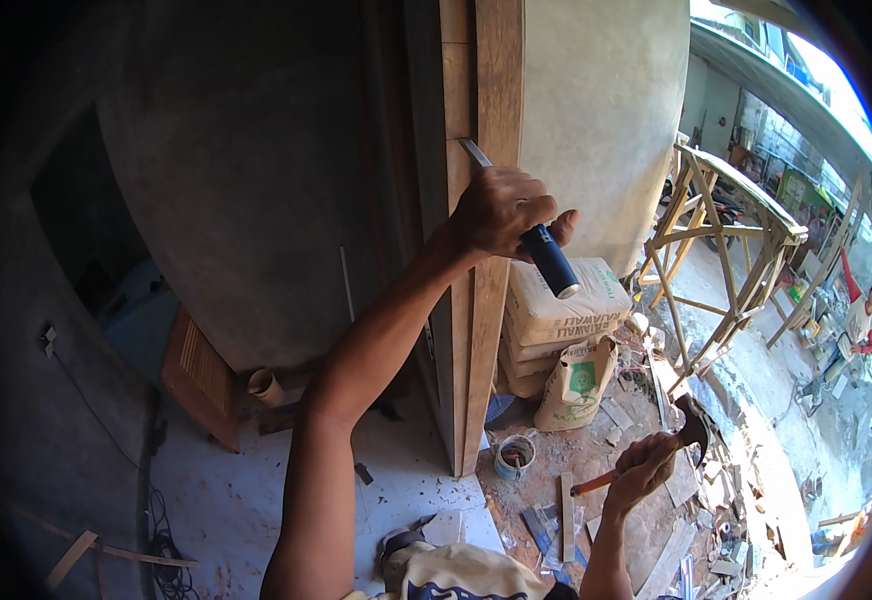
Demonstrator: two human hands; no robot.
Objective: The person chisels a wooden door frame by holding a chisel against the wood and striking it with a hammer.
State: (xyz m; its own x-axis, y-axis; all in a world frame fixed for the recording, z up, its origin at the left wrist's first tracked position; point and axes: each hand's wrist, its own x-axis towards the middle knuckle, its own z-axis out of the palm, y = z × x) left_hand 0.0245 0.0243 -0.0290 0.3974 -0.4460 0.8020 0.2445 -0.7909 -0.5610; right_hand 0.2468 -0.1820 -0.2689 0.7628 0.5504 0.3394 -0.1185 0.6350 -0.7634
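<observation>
My left hand (509,212) is wrapped around a chisel (550,262) with a dark blue handle and a metal butt end. Its steel blade points up and left, reaching the wooden door frame (497,110); the tip's exact contact is hard to make out. Lower and to the right, my right hand (644,467) grips a hammer (694,430) by its wooden handle, close to the dark head. The hammer is well apart from the chisel.
Paper cement sacks (568,300) are stacked beyond the frame, with an opened sack (576,388) in front. A bucket (514,456) stands nearby amid rubble and wood offcuts. A wooden trestle (721,230) and a person (859,330) are at right. A slatted wooden panel (201,375) leans at left.
</observation>
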